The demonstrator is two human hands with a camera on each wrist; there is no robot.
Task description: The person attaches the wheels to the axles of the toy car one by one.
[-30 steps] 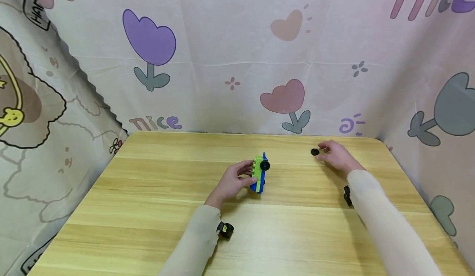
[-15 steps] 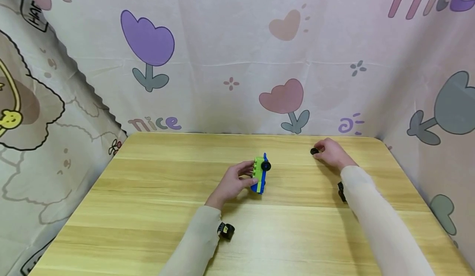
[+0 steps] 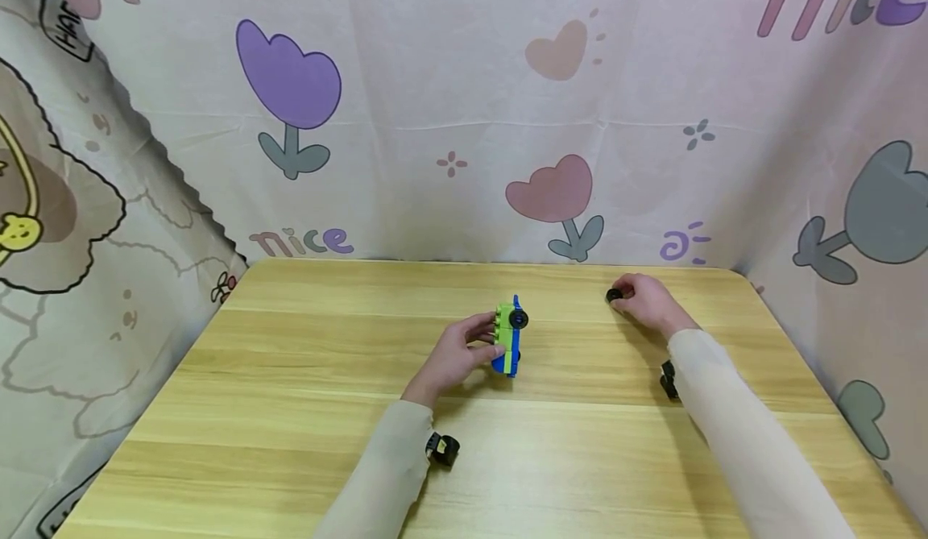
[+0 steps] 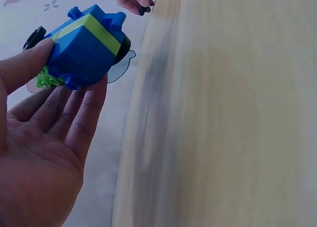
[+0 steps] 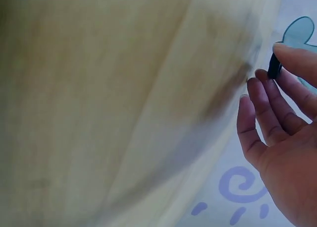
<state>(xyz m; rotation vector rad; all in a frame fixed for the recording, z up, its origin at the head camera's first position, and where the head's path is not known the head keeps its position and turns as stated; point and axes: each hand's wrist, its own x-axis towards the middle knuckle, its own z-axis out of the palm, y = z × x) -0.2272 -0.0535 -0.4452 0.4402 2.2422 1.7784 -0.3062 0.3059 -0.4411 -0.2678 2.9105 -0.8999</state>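
Near the middle of the table my left hand (image 3: 453, 355) grips a green and blue toy car (image 3: 504, 342) built of bricks, thumb on one side and fingers on the other. Its studs face the palm, and a black wheel (image 3: 518, 318) shows on its far end. The left wrist view has the car's blue end (image 4: 81, 58) with a lime stripe. Toward the back right, my right hand (image 3: 648, 301) pinches a loose black wheel (image 3: 614, 294) between thumb and fingers. Seen edge-on in the right wrist view, that wheel (image 5: 274, 67) is partly covered by the fingertips.
A light wood table (image 3: 326, 410) spreads under both hands, its back edge close behind the right hand. Printed fabric curtains (image 3: 406, 120) hang along the back and both sides. A small black camera (image 3: 442, 449) sits on the left wrist.
My right hand moved slightly left and closed its thumb and fingers on the loose wheel, which lay just beyond the fingertips earlier. The left hand and the toy car barely shifted.
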